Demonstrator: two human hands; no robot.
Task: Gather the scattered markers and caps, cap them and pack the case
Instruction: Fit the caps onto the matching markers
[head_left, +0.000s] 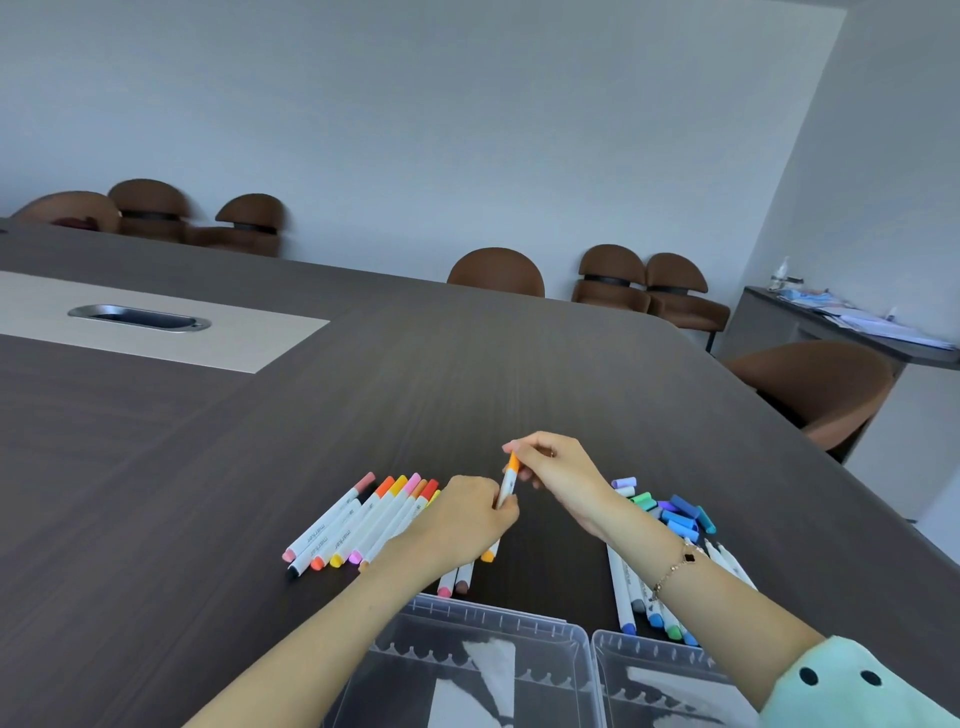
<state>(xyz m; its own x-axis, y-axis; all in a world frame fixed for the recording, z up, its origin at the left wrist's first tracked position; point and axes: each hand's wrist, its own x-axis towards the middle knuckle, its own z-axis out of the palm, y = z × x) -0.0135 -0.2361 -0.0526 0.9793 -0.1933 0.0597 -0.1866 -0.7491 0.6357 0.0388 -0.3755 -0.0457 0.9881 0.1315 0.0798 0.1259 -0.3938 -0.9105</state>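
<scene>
I hold the white-barrelled marker with the orange cap (508, 477) upright between my two hands above the dark wood-grain table (467, 374): my right hand (558, 470) pinches the orange cap end with curled fingers, and my left hand (470, 517) curls round the lower barrel. If I push the cap on at a slant, I think it could skid off or sit half-seated, and the tip would dry out in the case. A slip of my left hand could knock the row of capped warm-coloured markers (363, 522) lying just beside it, so they roll apart across the table. To my right the heap of loose blue, green and lilac caps (667, 506) sits close to my wrist, beside the cool-coloured markers (636, 597) partly hidden under my forearm; a careless sweep of that arm might scatter them toward the table edge. The clear plastic case (493, 639) lies open nearest me, and my forearms over it could jog it.
</scene>
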